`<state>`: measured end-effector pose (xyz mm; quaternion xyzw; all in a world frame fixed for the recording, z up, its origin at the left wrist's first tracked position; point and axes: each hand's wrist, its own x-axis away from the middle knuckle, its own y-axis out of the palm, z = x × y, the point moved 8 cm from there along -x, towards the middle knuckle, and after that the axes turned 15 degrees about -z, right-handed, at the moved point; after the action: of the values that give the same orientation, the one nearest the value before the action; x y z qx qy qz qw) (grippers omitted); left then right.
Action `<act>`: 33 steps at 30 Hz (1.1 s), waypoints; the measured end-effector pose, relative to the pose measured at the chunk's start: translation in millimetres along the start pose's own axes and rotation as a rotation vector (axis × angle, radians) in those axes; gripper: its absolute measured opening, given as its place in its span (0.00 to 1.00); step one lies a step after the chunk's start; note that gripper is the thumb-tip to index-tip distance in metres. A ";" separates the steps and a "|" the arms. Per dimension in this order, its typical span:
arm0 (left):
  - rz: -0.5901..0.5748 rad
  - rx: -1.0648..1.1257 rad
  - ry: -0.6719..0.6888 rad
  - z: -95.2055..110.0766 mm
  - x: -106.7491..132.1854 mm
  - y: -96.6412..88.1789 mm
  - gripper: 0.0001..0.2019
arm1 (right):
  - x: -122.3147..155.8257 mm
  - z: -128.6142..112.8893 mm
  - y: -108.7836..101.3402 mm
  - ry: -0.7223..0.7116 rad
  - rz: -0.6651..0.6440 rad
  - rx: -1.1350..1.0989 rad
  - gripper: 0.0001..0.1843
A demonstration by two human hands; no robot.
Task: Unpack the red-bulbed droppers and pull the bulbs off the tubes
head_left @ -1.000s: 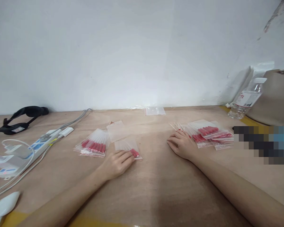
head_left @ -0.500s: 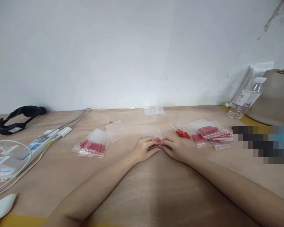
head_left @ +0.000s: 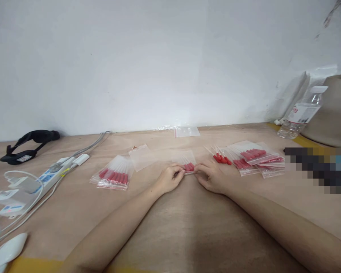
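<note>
My left hand (head_left: pixel 169 179) and my right hand (head_left: pixel 210 176) meet at the middle of the wooden table (head_left: pixel 170 227). Both pinch the near edge of a small clear zip bag (head_left: pixel 186 160) that holds several red-tipped sticks. Loose red-tipped sticks (head_left: pixel 220 157) lie just right of my right hand. A filled bag of red-tipped sticks (head_left: pixel 113 174) lies to the left of my left hand, with an empty clear bag (head_left: pixel 140 156) beside it.
A pile of filled bags (head_left: pixel 257 159) lies at the right. Empty bags (head_left: pixel 186 131) sit by the wall. A power strip with cables (head_left: pixel 45 174), a black strap (head_left: pixel 27 142) and a white object (head_left: pixel 7 252) are at the left. A water bottle (head_left: pixel 302 112) leans at the far right.
My left hand slid the bag from the left to the middle, and my right hand left the pile to join it. Both hands now pinch the bag's edge.
</note>
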<state>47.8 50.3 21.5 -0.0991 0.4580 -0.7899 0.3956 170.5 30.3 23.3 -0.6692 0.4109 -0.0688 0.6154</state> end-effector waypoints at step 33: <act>0.015 0.053 0.059 -2.3 -2.7 6.7 0.06 | -16.1 -14.4 15.1 -0.031 -0.033 0.144 0.08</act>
<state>52.0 51.9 15.4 -0.0620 0.4489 -0.8015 0.3902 144.3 31.0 20.0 -0.6308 0.3844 -0.0978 0.6669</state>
